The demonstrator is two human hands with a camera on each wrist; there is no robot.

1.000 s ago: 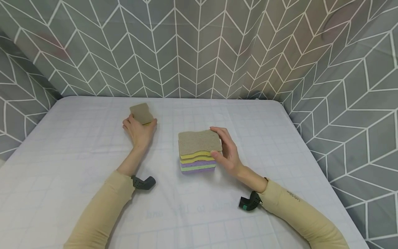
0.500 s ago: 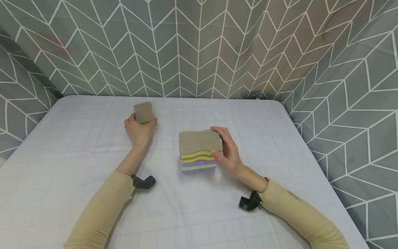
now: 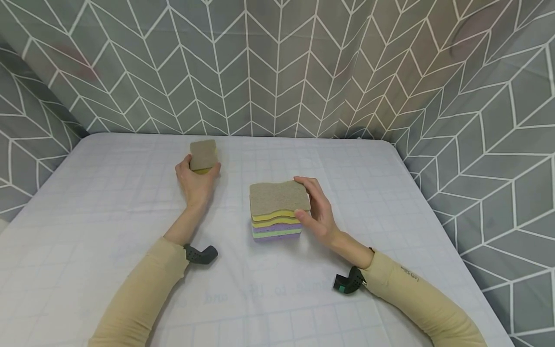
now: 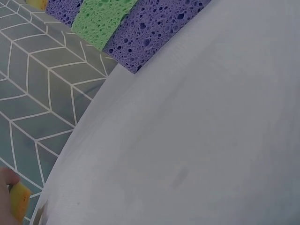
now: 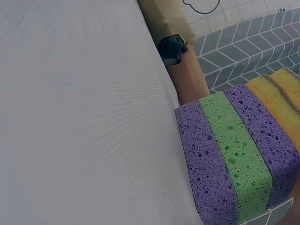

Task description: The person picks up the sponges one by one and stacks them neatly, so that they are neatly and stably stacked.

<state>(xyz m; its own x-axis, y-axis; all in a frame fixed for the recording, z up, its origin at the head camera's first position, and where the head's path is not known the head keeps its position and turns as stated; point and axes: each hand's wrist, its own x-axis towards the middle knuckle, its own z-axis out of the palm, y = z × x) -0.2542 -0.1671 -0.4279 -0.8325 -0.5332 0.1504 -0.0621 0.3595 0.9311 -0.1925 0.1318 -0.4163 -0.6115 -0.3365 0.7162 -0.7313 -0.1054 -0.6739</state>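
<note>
Near the back left of the table, my left hand [image 3: 197,187] grips a sponge [image 3: 204,154] with a grey-brown scouring top and a yellow edge. Whether that sponge touches the table cannot be told. My right hand [image 3: 320,212] holds the right side of a stack of sponges [image 3: 279,198], thumb at the front corner and fingers behind. The right wrist view shows the stack's purple, green, purple and yellow layers [image 5: 236,150], purple at the bottom. In the left wrist view, part of the left hand [image 4: 5,197] pinches the yellow sponge [image 4: 19,201] at the lower left corner.
A white cloth with faint grid lines and print covers the table [image 3: 243,294]. Behind it and on both sides hangs a grey curtain [image 3: 260,72] with white chevron lines. Dark wrist cameras [image 3: 201,254] sit at both sleeves.
The left hand and its sponge have shifted slightly right and toward the back, and the sponge has turned to stand straighter. The right hand and the stack look still.
</note>
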